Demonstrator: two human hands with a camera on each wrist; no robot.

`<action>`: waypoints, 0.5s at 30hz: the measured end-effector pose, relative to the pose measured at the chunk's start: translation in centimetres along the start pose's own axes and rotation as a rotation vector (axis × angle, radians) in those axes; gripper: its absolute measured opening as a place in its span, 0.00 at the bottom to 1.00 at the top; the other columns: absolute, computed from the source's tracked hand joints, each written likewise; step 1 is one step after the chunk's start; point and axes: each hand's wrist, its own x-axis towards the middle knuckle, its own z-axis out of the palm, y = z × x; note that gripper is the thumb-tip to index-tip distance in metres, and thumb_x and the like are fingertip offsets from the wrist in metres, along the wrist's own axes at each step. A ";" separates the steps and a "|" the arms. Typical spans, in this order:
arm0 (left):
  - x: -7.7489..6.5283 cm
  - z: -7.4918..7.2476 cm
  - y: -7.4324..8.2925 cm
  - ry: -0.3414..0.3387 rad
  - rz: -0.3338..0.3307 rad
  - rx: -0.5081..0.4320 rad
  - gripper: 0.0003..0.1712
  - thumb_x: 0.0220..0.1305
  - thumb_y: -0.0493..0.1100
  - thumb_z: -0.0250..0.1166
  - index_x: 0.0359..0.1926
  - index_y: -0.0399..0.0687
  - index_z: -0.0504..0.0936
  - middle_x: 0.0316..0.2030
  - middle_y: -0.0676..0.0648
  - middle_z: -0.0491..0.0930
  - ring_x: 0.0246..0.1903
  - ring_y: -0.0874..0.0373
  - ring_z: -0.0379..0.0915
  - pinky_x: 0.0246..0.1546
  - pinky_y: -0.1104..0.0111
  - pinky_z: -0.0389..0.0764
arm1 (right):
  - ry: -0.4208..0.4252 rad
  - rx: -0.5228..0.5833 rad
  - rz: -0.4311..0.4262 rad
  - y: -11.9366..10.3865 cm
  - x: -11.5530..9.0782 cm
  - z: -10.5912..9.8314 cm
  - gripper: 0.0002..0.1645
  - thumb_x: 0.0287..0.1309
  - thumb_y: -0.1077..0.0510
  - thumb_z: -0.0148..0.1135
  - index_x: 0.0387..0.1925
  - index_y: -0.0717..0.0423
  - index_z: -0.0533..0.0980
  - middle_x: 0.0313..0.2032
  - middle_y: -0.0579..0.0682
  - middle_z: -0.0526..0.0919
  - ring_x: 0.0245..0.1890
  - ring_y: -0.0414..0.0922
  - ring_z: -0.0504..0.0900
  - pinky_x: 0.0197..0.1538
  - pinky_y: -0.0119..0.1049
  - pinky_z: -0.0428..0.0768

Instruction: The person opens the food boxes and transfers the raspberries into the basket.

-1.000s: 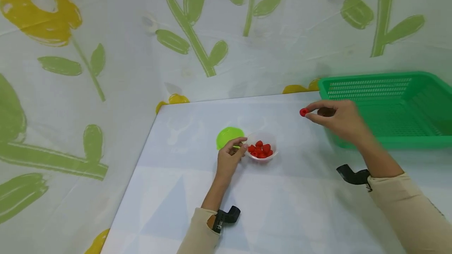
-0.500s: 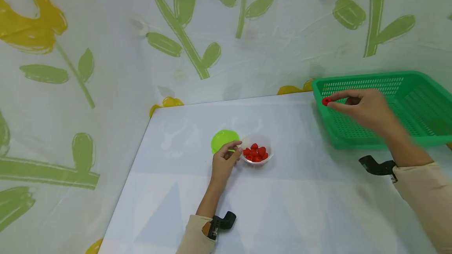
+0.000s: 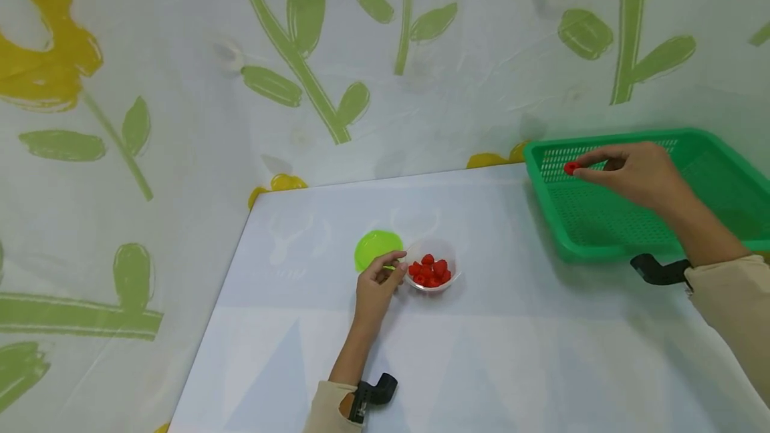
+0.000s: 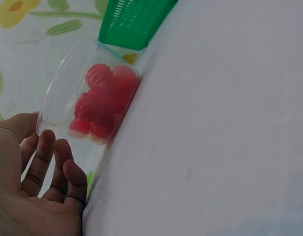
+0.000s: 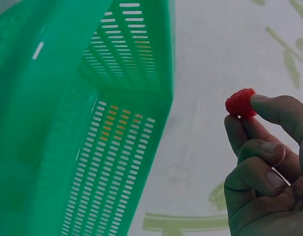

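Between thumb and fingertips, my right hand (image 3: 644,171) pinches a red raspberry (image 5: 240,103). In the head view the hand overlaps the left part of a green plastic basket (image 3: 562,236) with slotted walls. My left hand (image 3: 375,286) pinches the rim of a clear plastic bowl (image 4: 58,101) between thumb and finger, its other fingers loosely curled. Several raspberries (image 3: 430,271) lie in the bottom of this bowl, which stands on the table. Behind the left hand lies a bright green round lid (image 3: 374,246), partly covered by the fingers.
A white table (image 3: 481,366) with pale blue triangles carries everything. Its back edge meets a cloth wall (image 3: 198,72) printed with yellow flowers and green leaves. The basket takes up the back right. Black wrist mounts (image 3: 375,393) are strapped to both forearms.
My right hand has moved right with the raspberry, from over the table to over the basket's left part. The left hand keeps its grip on the bowl; the head view has shifted slightly.
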 end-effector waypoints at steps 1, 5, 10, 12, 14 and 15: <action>0.0 -0.1 0.0 -0.001 -0.002 0.003 0.15 0.64 0.49 0.71 0.52 0.55 0.86 0.41 0.47 0.79 0.32 0.52 0.78 0.30 0.71 0.79 | -0.002 -0.011 -0.005 0.1 0.1 0.0 0.34 0.56 0.29 0.65 0.50 0.50 0.85 0.40 0.56 0.83 0.32 0.49 0.71 0.24 0.41 0.68; -0.2 -0.2 -0.3 -0.004 -0.024 0.013 0.15 0.64 0.50 0.71 0.52 0.58 0.86 0.41 0.48 0.79 0.33 0.53 0.78 0.30 0.71 0.79 | -0.019 -0.046 -0.016 0.5 0.6 -0.1 0.35 0.57 0.30 0.64 0.51 0.52 0.84 0.43 0.59 0.82 0.37 0.51 0.73 0.25 0.42 0.70; -0.3 -0.1 -0.3 0.001 -0.049 0.011 0.14 0.64 0.51 0.71 0.51 0.62 0.86 0.41 0.48 0.79 0.33 0.52 0.78 0.29 0.72 0.78 | -0.028 -0.056 -0.020 0.6 1.2 -0.4 0.35 0.57 0.30 0.65 0.50 0.54 0.84 0.41 0.58 0.83 0.34 0.51 0.72 0.24 0.41 0.70; -0.3 -0.1 -0.2 0.002 -0.055 0.016 0.14 0.64 0.52 0.71 0.51 0.64 0.86 0.41 0.48 0.79 0.33 0.52 0.78 0.29 0.72 0.77 | -0.039 -0.064 -0.024 0.6 1.5 -0.7 0.36 0.57 0.30 0.65 0.50 0.55 0.84 0.40 0.58 0.83 0.34 0.51 0.72 0.24 0.41 0.70; -0.3 -0.1 -0.1 0.001 -0.055 0.021 0.14 0.64 0.52 0.70 0.51 0.63 0.86 0.41 0.48 0.79 0.33 0.52 0.77 0.29 0.72 0.77 | -0.052 -0.077 -0.035 0.7 1.7 -0.9 0.35 0.58 0.31 0.65 0.51 0.56 0.84 0.39 0.58 0.83 0.33 0.51 0.72 0.25 0.42 0.69; -0.4 -0.1 -0.1 -0.002 -0.054 0.021 0.14 0.64 0.52 0.71 0.51 0.63 0.86 0.41 0.48 0.79 0.33 0.52 0.77 0.30 0.72 0.77 | -0.058 -0.086 -0.036 0.8 1.8 -1.0 0.35 0.59 0.31 0.65 0.51 0.56 0.84 0.39 0.58 0.83 0.33 0.50 0.72 0.25 0.41 0.70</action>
